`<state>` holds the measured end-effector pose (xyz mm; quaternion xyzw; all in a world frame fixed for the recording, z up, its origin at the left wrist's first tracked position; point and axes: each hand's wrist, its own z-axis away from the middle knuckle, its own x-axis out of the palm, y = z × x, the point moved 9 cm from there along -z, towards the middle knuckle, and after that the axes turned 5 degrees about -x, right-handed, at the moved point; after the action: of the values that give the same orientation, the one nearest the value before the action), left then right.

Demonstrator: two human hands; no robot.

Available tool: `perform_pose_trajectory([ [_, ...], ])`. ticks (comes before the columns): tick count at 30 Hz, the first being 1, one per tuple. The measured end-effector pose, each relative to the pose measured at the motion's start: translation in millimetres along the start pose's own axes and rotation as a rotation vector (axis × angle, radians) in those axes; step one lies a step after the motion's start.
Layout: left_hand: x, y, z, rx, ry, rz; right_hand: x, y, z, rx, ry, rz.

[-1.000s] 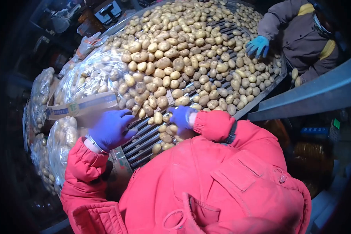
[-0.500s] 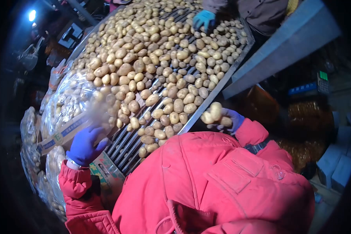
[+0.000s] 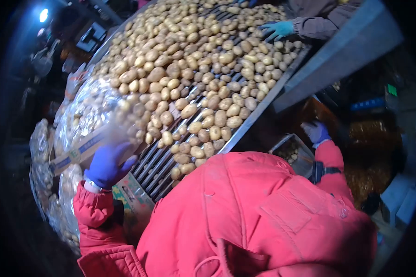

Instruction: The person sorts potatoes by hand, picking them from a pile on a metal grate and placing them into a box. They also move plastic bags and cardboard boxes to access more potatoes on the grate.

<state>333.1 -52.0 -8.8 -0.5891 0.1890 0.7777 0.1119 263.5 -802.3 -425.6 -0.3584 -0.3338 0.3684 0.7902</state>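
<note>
Potatoes crowd the roller table; left hand fingers grip a clear bag, right hand fingers unclear

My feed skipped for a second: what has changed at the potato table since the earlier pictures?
The right hand carried a handful of potatoes off the roller table to the right and now hangs over a crate, no potatoes visible in it. The left hand stays at the clear plastic bag. A co-worker's blue-gloved hand still sorts at the far side.

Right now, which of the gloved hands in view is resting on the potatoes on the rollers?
The co-worker's turquoise-gloved hand at the far end. The person's own blue-gloved left hand grips the clear potato bag, and their right hand hangs off the table's side.
</note>
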Motion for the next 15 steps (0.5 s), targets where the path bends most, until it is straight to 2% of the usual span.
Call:
perform_pose_trajectory([
  [1,1,0,1,0.033,0.041,-0.011,111,-26,57,0.055,-0.231,0.080],
  [2,0,1,1,0.070,0.082,-0.023,204,-53,102,-0.055,-0.552,0.380],
  [3,-1,5,0,0.104,0.075,-0.025,272,-67,130,-0.190,-0.801,0.498],
  [4,-1,6,-1,0.100,0.061,-0.015,314,-55,141,0.088,-0.742,0.396],
  [5,-2,8,-2,0.099,0.048,-0.005,349,-33,140,0.206,-0.768,0.414],
  [7,-5,11,-3,0.102,0.054,0.009,428,-14,155,-0.205,-0.968,0.729],
  [8,-5,9,-3,0.067,0.034,0.019,468,-22,174,-0.810,-1.086,0.949],
  [10,-5,5,-3,-0.002,-0.004,0.044,501,24,174,-1.150,-1.165,1.371],
  [13,-6,3,-2,-0.026,-0.019,0.033,511,36,168,-1.126,-0.907,1.559],
  [15,-5,3,-1,-0.027,-0.006,0.030,504,36,157,-1.118,-0.855,1.611],
])
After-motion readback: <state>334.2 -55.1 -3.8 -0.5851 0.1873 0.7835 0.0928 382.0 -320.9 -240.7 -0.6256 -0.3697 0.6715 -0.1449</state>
